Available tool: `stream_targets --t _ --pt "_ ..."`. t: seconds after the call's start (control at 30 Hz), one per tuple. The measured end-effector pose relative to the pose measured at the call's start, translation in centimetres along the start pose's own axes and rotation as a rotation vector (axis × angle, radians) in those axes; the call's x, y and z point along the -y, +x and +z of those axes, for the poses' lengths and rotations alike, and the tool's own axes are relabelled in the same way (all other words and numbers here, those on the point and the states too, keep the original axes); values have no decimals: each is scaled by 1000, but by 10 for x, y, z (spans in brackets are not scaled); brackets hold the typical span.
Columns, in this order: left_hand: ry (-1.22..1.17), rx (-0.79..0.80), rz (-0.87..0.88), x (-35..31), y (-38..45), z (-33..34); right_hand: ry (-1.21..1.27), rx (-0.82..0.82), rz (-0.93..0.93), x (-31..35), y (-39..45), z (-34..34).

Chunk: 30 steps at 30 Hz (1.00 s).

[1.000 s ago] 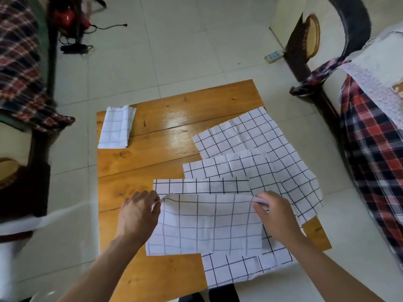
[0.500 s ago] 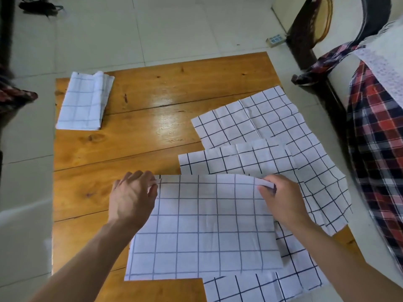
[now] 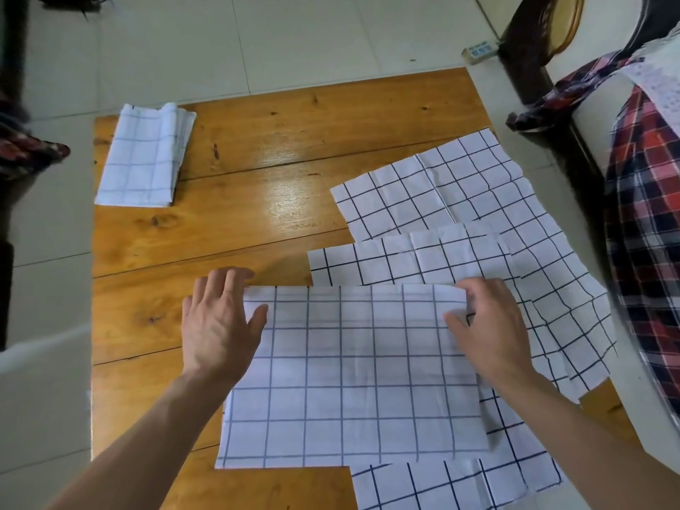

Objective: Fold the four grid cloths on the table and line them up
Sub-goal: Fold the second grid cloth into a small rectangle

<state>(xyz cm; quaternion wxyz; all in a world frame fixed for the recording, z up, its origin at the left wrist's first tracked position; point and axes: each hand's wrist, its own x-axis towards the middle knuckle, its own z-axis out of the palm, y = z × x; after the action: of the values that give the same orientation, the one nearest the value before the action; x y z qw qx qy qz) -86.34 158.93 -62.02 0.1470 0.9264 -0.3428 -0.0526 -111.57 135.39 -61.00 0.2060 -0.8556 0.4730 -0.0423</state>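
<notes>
The grid cloth (image 3: 353, 377) had just been doubled flat on the desk (image 3: 257, 200); left hand (image 3: 220, 325) had opened, right hand (image 3: 485, 333) still pinched its far corner; next fold due.

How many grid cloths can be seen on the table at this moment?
4. One folded cloth at the far left corner; one half-folded cloth under both hands; two flat cloths overlapping at the right, the far one and the middle one. More could be hidden underneath.

Pale tiled floor (image 3: 294, 38) surrounds the glossy wooden table (image 3: 294, 141); dark furniture with plaid fabric (image 3: 647, 200) stands right
</notes>
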Motion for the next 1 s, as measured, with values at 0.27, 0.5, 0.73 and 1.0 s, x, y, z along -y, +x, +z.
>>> stream_targets --t 0.27,0.5,0.73,1.0 --pt "18 40 -3 15 -20 -1 -91 -66 -221 35 -20 19" --pt "59 88 122 17 -41 -4 -95 116 -412 58 -36 30" --pt "36 134 270 -3 -59 -3 -103 247 -454 59 -62 36" --pt "23 163 331 -14 -95 0 -125 265 -467 49 -100 34"
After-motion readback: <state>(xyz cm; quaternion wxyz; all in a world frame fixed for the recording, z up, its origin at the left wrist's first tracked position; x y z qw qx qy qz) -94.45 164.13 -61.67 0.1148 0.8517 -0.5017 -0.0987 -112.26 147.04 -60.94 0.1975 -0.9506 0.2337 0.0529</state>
